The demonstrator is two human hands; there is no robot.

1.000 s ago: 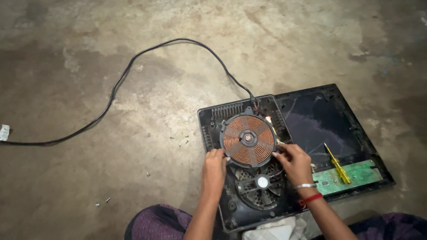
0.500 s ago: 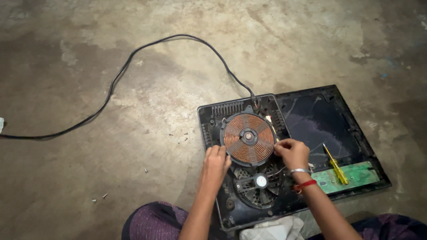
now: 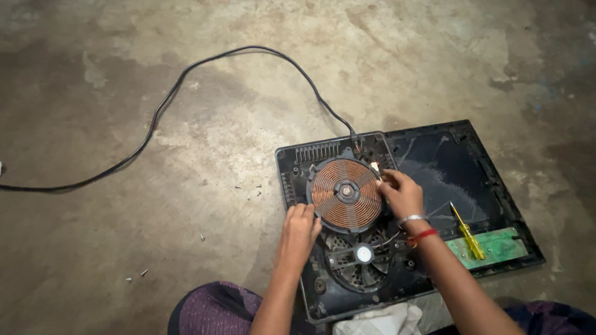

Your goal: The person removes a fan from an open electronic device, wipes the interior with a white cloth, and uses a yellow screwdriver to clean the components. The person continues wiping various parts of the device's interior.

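An opened black induction cooker base (image 3: 298, 162) lies on the concrete floor. A round copper coil (image 3: 345, 193) sits in it, above a black cooling fan (image 3: 363, 254). My left hand (image 3: 299, 231) grips the coil's lower left rim. My right hand (image 3: 400, 193) rests at the coil's right edge, its fingertips pinched near a small white connector (image 3: 375, 166); what they hold is too small to tell. The wrist carries a silver bangle and a red band.
The cooker's glass top panel (image 3: 453, 167) lies flipped open to the right, with a green circuit board (image 3: 496, 247) and a yellow screwdriver (image 3: 467, 232) on it. A black power cord (image 3: 186, 77) loops across the floor. Loose screws (image 3: 251, 191) lie left of the base. White cloth (image 3: 382, 321) by my knees.
My right hand has slid up along the coil's right edge towards the white connector. My left hand has stayed at the lower left rim. The view shifted slightly.
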